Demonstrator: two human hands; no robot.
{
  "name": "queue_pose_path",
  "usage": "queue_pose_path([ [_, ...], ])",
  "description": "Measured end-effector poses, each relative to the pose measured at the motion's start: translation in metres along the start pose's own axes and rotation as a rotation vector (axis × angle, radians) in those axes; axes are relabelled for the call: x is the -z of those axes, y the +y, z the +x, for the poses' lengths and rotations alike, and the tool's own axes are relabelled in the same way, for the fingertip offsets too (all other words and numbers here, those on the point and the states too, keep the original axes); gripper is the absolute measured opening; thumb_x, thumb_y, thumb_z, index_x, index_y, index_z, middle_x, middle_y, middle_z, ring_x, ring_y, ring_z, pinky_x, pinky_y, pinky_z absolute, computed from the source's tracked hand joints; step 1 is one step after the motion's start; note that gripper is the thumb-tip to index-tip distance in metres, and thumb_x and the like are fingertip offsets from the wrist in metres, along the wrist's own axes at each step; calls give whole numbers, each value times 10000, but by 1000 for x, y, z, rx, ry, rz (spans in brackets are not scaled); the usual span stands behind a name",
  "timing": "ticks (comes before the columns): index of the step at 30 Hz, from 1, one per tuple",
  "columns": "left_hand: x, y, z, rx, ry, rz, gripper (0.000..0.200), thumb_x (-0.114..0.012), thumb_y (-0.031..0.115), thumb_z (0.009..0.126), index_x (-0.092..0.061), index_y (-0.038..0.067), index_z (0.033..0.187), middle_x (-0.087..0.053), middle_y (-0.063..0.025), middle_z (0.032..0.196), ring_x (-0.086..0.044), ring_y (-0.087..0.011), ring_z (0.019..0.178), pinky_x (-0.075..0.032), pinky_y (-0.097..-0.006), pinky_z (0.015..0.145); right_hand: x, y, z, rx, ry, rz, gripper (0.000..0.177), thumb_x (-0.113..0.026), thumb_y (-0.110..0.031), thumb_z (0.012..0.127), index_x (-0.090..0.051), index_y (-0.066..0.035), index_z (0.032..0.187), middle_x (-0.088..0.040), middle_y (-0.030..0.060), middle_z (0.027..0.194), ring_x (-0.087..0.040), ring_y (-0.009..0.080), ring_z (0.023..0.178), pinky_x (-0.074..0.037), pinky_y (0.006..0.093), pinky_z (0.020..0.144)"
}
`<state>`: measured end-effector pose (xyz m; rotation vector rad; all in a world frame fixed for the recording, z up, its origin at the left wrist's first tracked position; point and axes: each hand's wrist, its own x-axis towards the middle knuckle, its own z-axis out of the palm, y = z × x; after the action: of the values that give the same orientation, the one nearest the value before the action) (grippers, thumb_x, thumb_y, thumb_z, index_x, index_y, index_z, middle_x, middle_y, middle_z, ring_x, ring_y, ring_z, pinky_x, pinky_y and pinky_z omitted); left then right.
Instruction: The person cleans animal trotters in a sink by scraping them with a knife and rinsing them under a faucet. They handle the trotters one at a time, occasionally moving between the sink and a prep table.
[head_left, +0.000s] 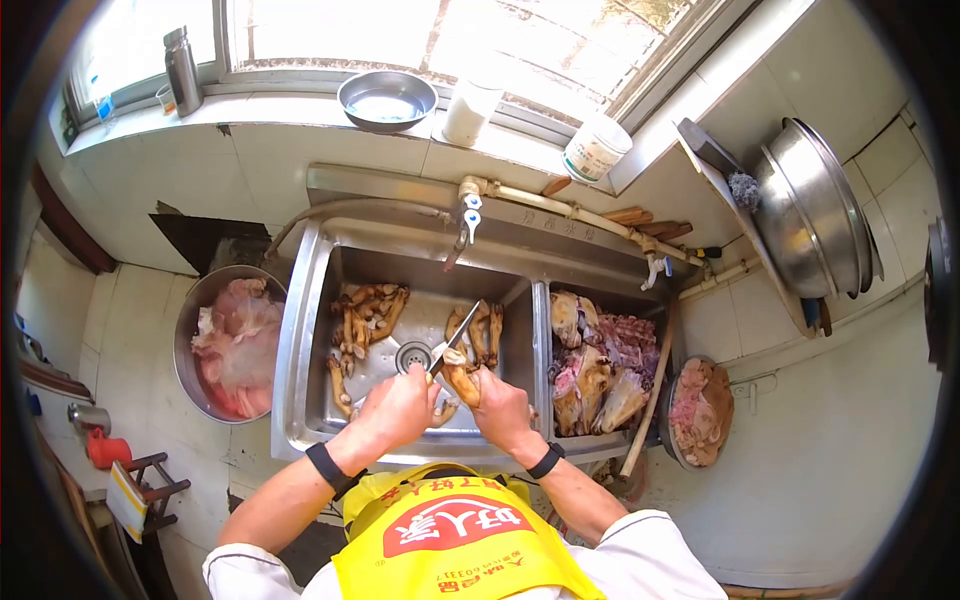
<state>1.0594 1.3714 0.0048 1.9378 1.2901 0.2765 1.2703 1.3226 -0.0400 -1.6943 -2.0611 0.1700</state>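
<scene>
Trotters point(364, 318) in left basin point(430, 312), meat point(592, 382) in right basin point(634, 303)

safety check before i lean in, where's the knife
In the head view, the knife is in the left hand, above the left basin near the drain, beside the animal foot in the right hand.

A meat-preparation kitchen around me, tiled walls point(180, 165), a double-bowl stainless-steel sink point(299, 335) before me under taps point(472, 215), raw animal feet point(462, 380) and heads point(597, 375) in its bowls, my yellow apron point(460, 560)
</scene>
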Motion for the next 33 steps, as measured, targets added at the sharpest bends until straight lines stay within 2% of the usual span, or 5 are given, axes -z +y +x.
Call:
queue_pose_path([
  [4, 5, 11, 5, -24, 80, 64, 335, -596, 282, 1012, -559, -50, 982, -686, -334, 816, -690, -501, 761, -561, -560, 698, -6, -1, 9, -89, 77, 13, 164, -684, -42, 852, -599, -79, 987, -695, 134, 863, -702, 341, 749, -554, 440, 632],
  [10, -7, 23, -3, 410, -277, -1308, 334, -526, 340, 1084, -511, 54, 914, -523, -9, 637, -522, -151, 427, -451, -345, 406, 3, 8, 11, -28, 84, -3, 142, -680, -50, 861, -586, -77, 965, -690, 129, 853, -701, 335, 761, -554, 432, 639],
  [15, -14, -4, 6, -46, -6, -112, 361, -589, 298, 1018, -539, -56, 966, -682, -344, 885, -680, -505, 792, -549, -567, 723, 7, 12, 2, 6, -8, 17, 162, -680, -49, 849, -589, -88, 977, -690, 115, 864, -704, 330, 772, -554, 429, 638],
  [24, 15, -5, 22, -124, 82, 304, 278, -581, 268, 1026, -516, -2, 1031, -694, -242, 746, -706, -437, 722, -551, -539, 635, -3, 14, 11, -59, 23, 33, 196, -721, -63, 839, -608, -90, 997, -687, 147, 849, -692, 385, 788, -551, 462, 652],
  [33, -6, 10, 8, 339, -250, -1192, 307, -543, 365, 1078, -516, 83, 961, -559, -37, 665, -536, -162, 439, -456, -327, 406, -8, 25, 16, -156, 23, 83, 213, -748, -105, 852, -613, -78, 1015, -702, 164, 900, -691, 412, 823, -555, 477, 673],
])
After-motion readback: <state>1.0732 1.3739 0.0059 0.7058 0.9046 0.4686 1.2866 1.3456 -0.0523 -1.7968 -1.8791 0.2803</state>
